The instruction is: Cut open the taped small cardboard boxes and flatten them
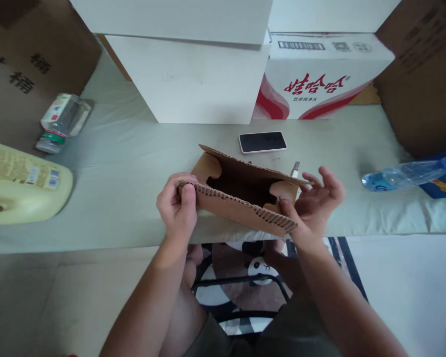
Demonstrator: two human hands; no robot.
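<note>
A small brown cardboard box (230,206) sits tilted at the table's near edge, its top open and its dark inside facing up. My left hand (178,203) is closed on the box's left end, thumb over the near corrugated edge. At the right end, the thumb of my right hand (314,206) presses against an inner flap (282,191), while the other fingers are spread outside the box. Just behind the box, near my right fingers, shows the end of a slim white and grey tool (295,169); the rest of it is hidden.
A phone (263,142) lies beyond the box, before white cartons (204,84) and a red-and-white water carton (319,84). Left are a clear bottle (65,119) and a yellow jug (26,183); right is a water bottle (409,173). Large brown cartons (423,84) flank the table.
</note>
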